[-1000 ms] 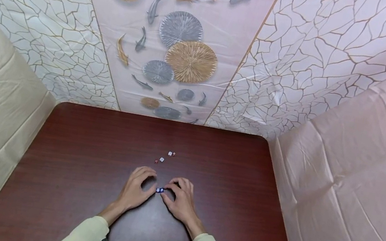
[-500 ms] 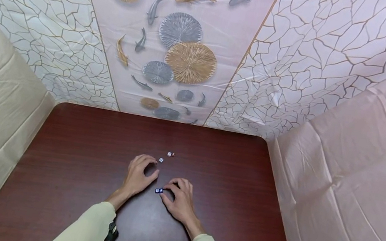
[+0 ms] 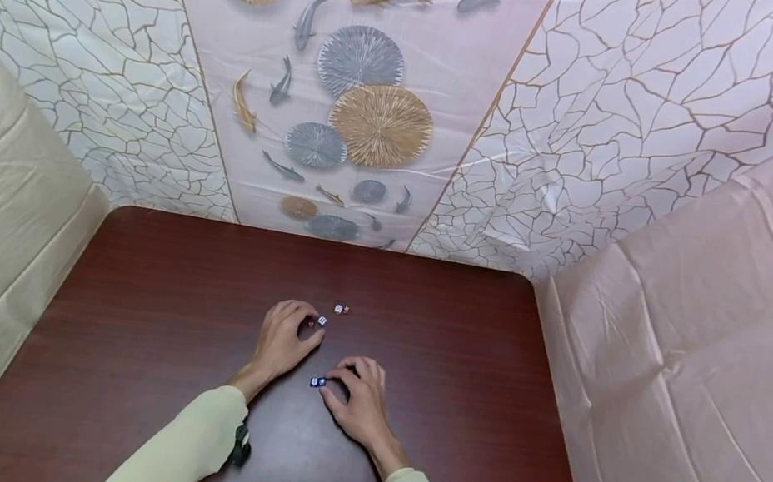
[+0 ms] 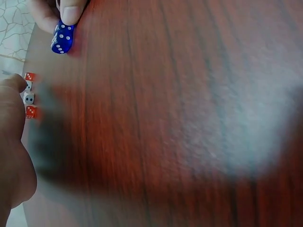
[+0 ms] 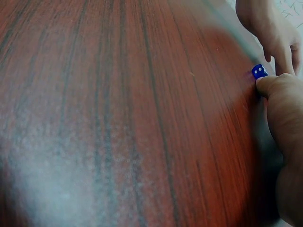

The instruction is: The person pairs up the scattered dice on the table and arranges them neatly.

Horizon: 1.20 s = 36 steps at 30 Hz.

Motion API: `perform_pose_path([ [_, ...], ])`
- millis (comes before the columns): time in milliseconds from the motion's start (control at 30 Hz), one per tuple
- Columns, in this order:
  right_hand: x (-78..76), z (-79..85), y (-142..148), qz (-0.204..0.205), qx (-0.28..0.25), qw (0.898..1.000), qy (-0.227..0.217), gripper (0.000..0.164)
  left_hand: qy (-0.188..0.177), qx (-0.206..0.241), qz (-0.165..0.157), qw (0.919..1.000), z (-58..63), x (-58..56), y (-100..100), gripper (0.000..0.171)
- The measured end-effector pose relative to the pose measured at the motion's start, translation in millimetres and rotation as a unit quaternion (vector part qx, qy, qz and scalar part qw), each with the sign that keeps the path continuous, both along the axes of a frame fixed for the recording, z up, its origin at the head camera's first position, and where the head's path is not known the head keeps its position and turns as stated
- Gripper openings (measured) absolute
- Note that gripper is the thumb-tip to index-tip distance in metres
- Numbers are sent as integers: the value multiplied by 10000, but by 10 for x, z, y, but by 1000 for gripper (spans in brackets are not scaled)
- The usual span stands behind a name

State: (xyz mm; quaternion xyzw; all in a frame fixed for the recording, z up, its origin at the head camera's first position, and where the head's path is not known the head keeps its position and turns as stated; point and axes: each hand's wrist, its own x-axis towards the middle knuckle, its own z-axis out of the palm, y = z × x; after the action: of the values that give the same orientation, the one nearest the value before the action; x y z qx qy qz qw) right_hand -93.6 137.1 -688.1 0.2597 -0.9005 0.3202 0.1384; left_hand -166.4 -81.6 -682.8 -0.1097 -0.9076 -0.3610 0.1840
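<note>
Two blue dice (image 3: 318, 382) with white pips sit side by side on the table. My right hand (image 3: 361, 404) pinches the right-hand one between thumb and forefinger; the left wrist view shows its fingertip against the blue dice (image 4: 62, 39). My left hand (image 3: 283, 338) is farther forward, its thumb and forefinger spread in a curve around a small red die (image 3: 311, 324). A white die (image 3: 321, 321) lies just beside that red one. No firm contact between the left fingers and either die can be made out.
Another white die (image 3: 338, 309) and a red die (image 3: 347, 310) lie together farther back on the dark red-brown table (image 3: 461, 345). A patterned cloth hangs behind the table's far edge. Pale cloth walls (image 3: 708, 368) stand at both sides.
My left hand has left the blue dice and moved forward to the nearer red and white dice. The right hand has stayed at the blue dice.
</note>
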Motion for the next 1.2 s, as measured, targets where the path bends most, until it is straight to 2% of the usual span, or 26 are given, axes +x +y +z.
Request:
perform_pose_path([
  [367, 11, -41, 10, -62, -13, 9999, 98, 20, -174, -218, 131, 9995, 2, -69, 69, 29],
  [1200, 4, -18, 14, -50, 49, 9988, -488, 16, -131, -251, 289, 9992, -44, -84, 95, 19],
])
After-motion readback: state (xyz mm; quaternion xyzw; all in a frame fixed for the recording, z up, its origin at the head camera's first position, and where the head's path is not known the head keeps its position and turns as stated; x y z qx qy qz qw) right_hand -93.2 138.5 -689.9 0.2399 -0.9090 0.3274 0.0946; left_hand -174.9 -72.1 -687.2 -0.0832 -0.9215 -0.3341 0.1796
